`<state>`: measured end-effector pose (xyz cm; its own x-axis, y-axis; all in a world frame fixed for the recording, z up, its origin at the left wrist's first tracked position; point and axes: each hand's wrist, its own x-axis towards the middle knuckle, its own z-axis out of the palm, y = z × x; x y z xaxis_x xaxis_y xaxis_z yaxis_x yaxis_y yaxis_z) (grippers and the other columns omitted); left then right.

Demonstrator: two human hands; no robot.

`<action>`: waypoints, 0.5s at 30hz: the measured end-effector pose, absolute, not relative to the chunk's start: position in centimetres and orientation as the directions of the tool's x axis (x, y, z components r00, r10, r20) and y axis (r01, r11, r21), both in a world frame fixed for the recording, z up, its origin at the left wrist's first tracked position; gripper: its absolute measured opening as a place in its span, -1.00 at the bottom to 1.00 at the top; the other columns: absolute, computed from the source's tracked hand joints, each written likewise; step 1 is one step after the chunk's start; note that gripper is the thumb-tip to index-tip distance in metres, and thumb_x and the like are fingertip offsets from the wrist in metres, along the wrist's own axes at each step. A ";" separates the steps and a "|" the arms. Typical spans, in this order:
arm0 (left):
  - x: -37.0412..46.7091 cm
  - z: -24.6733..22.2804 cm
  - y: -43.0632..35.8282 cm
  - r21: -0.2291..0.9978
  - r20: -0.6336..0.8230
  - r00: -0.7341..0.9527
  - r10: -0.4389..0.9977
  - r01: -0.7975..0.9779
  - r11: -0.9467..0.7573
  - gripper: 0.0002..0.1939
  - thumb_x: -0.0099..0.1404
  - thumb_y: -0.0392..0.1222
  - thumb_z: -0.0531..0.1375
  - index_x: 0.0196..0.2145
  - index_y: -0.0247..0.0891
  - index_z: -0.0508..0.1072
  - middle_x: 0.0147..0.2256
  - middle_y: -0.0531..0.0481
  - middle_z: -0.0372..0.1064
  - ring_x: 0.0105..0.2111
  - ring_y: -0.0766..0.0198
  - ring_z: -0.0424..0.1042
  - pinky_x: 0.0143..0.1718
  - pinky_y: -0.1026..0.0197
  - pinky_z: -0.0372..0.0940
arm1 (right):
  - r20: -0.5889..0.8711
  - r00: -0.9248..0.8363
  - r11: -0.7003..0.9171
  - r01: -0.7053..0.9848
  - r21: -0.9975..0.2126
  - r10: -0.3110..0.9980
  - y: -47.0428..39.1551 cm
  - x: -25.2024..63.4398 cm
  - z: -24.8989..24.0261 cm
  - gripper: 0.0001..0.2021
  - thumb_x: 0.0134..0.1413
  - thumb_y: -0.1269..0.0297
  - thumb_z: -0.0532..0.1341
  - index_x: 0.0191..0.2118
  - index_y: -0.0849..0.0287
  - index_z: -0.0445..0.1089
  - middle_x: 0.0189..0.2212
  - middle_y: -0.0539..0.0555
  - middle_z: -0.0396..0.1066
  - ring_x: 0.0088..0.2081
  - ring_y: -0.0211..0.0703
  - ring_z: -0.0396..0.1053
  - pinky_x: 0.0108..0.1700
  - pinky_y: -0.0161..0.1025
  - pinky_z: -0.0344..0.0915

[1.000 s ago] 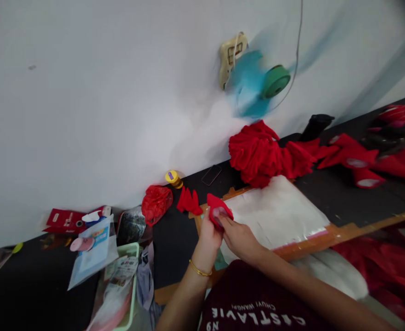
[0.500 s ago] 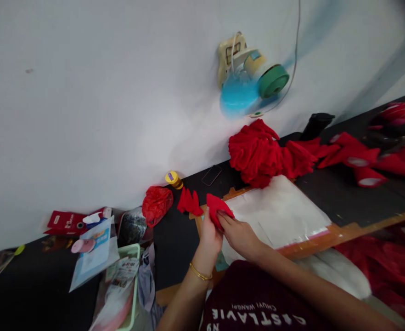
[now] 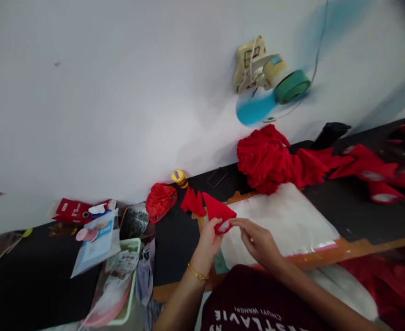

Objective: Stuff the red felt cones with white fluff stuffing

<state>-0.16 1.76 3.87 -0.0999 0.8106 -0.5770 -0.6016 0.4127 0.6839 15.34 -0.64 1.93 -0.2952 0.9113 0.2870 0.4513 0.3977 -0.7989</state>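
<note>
My left hand point(image 3: 210, 239) is closed around a red cloth cone point(image 3: 217, 208), its tip pointing up and to the left. White stuffing point(image 3: 224, 226) shows at the cone's lower open end. My right hand point(image 3: 259, 241) reaches in from the right, with its fingertips at the rim of that opening and its other fingers curled; the exact grip is partly hidden. Small red cloth pieces point(image 3: 193, 202) lie just beyond my left hand. Under and beside my hands a white sheet point(image 3: 274, 220) is taped to the black table.
Behind the sheet sits a large heap of red cloth point(image 3: 262, 158), with stuffed red cones point(image 3: 383, 191) farther right. A phone point(image 3: 217, 177), a yellow-lidded jar point(image 3: 179, 178) and a red plastic bag point(image 3: 160, 201) stand near the wall. A green basket point(image 3: 129, 294) is at left; a fan point(image 3: 274, 82) spins above.
My right hand has drawn back from the cone's side to its open end. The cone has turned, so its tip points up-left and white stuffing is visible. The view has shifted slightly.
</note>
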 end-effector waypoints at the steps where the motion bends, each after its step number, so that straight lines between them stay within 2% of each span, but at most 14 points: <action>1: -0.3 4.0 1.6 0.698 -0.552 -0.090 0.829 -0.594 0.400 -0.80 -0.09 -0.37 0.28 -0.47 -0.22 0.36 -0.52 0.10 0.39 -0.49 0.29 0.40 -0.30 0.21 0.29 | 0.265 -0.209 0.332 0.435 -0.837 0.941 -0.3 15.8 2.0 -0.66 0.27 0.38 0.00 0.08 0.09 0.35 0.00 0.18 0.46 -0.06 -0.07 0.47 -0.03 -0.12 0.44; 4: 0.0 3.9 1.2 0.729 -0.509 -0.041 0.860 -0.551 0.405 -0.71 -0.13 -0.40 0.22 -0.36 -0.22 0.41 -0.52 0.08 0.41 -0.55 0.29 0.35 -0.39 0.20 0.26 | 0.115 -0.065 0.131 0.356 -0.925 0.991 1.3 16.0 1.7 -0.63 0.26 0.16 0.08 0.11 0.15 0.31 0.00 0.24 0.43 -0.19 -0.06 0.45 -0.20 -0.13 0.47; 6: 0.7 3.6 0.9 0.741 -0.500 -0.030 0.866 -0.532 0.409 -0.64 -0.16 -0.40 0.19 -0.31 -0.23 0.43 -0.54 0.09 0.40 -0.59 0.31 0.30 -0.47 0.23 0.21 | 0.041 -0.120 0.073 0.279 -0.957 0.992 2.2 15.4 1.2 -0.57 0.23 0.10 0.10 0.13 0.17 0.29 0.08 0.27 0.37 -0.15 -0.04 0.45 -0.21 -0.11 0.47; 8: 1.4 3.3 0.6 0.745 -0.484 -0.039 0.874 -0.542 0.389 -0.62 -0.18 -0.39 0.19 -0.30 -0.24 0.44 -0.55 0.10 0.38 -0.60 0.34 0.27 -0.50 0.27 0.16 | 0.011 -0.213 0.061 0.226 -0.972 0.977 2.4 14.7 0.7 -0.56 0.19 0.11 0.12 0.13 0.19 0.29 0.11 0.26 0.36 -0.07 0.00 0.44 -0.14 -0.07 0.47; 12: 1.6 3.4 0.0 0.692 -0.490 -0.010 0.872 -0.613 0.382 -0.70 -0.15 -0.32 0.29 -0.35 -0.28 0.46 -0.53 0.09 0.38 -0.56 0.36 0.28 -0.48 0.30 0.15 | 0.045 -0.306 0.124 0.245 -0.961 0.951 1.3 13.4 -0.1 -0.59 0.22 0.24 0.08 0.16 0.18 0.29 0.06 0.21 0.42 0.06 0.05 0.39 0.11 0.05 0.35; 15: 1.1 3.7 -0.4 0.687 -0.488 0.082 0.869 -0.578 0.441 -0.64 -0.01 -0.16 0.37 -0.22 -0.30 0.52 -0.42 -0.01 0.47 -0.45 0.28 0.39 -0.38 0.25 0.23 | 0.161 -0.321 0.290 0.410 -0.865 0.933 0.3 13.0 -0.6 -0.50 0.19 0.37 0.05 0.25 0.13 0.21 0.25 0.23 0.22 0.22 0.08 0.22 0.22 0.14 0.23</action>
